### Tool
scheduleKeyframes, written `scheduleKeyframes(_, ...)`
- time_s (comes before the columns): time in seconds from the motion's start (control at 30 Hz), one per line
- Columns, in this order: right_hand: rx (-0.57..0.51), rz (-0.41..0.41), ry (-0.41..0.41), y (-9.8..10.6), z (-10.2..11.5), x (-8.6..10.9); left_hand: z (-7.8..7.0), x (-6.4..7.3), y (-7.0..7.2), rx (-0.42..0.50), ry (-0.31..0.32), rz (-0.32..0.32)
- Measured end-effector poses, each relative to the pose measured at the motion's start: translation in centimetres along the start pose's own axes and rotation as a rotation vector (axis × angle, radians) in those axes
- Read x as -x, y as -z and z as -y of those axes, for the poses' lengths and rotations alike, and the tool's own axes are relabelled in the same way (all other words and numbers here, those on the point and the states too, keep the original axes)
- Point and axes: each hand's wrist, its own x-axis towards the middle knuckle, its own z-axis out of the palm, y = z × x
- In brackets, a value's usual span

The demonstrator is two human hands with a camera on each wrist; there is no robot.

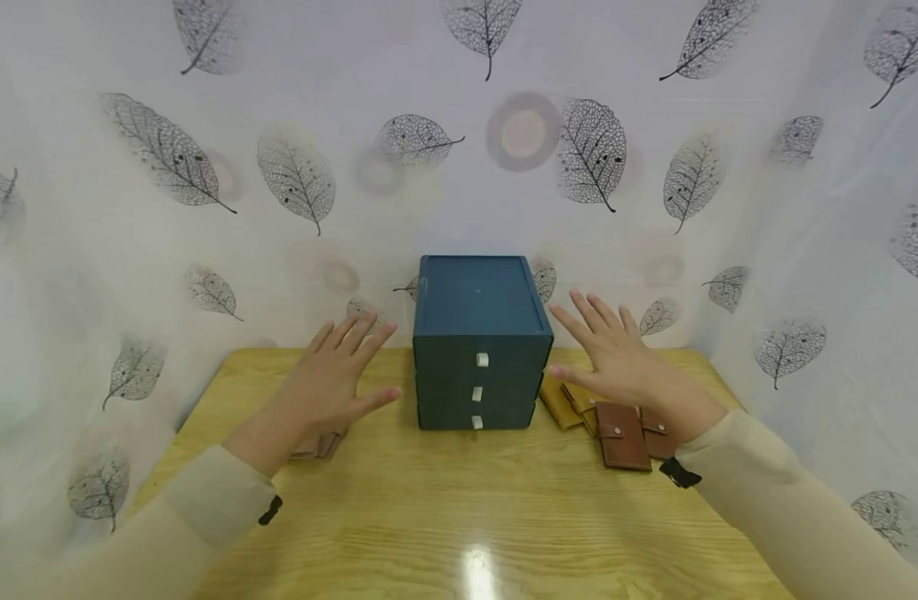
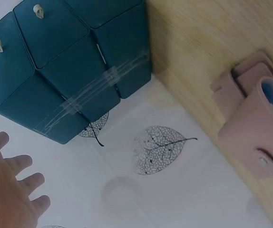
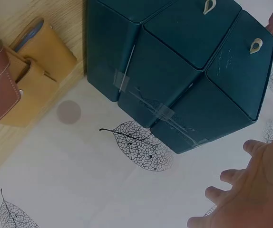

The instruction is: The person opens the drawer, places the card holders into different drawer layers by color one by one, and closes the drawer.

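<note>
A dark blue-green cabinet (image 1: 483, 300) with three stacked drawers stands at the back middle of the wooden table, a small pale pull tab (image 1: 483, 360) on each drawer front. My left hand (image 1: 329, 383) hovers to its left, fingers spread and holding nothing. On the other side my right hand (image 1: 612, 354) is raised too, its fingers spread and empty. Both hands appear apart from the cabinet. Beneath the left hand lie pink leather cases (image 2: 255, 118), mostly hidden in the head view. Brown snap-strap leather cases (image 1: 624, 437) and mustard-yellow ones (image 1: 559, 400) lie below the right hand.
Behind the wooden table (image 1: 443, 500) hangs a white curtain (image 1: 338, 75) printed with grey leaves; it also closes in both sides. Clear tape (image 3: 162, 111) runs across the cabinet's drawer sides. Dark bands are at both sleeve cuffs.
</note>
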Motion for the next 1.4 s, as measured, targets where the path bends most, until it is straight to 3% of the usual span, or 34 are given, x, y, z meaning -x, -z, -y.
scheduleKeyframes(0.27, -0.051, -0.045, 0.012, 0.0, 0.3, -0.9, -0.6, 0.1, -0.5, 0.081, 0.006, -0.093)
scheduleKeyframes(0.93, -0.188, -0.151, 0.069, -0.2, 0.6, -3.3, -2.8, 0.0, -2.4, 0.177, -0.017, -0.373)
scheduleKeyframes(1.4, -0.261, -0.182, 0.075, -1.1, 1.3, -4.8, -4.8, -0.8, -3.7, 0.209, 0.005, -0.452)
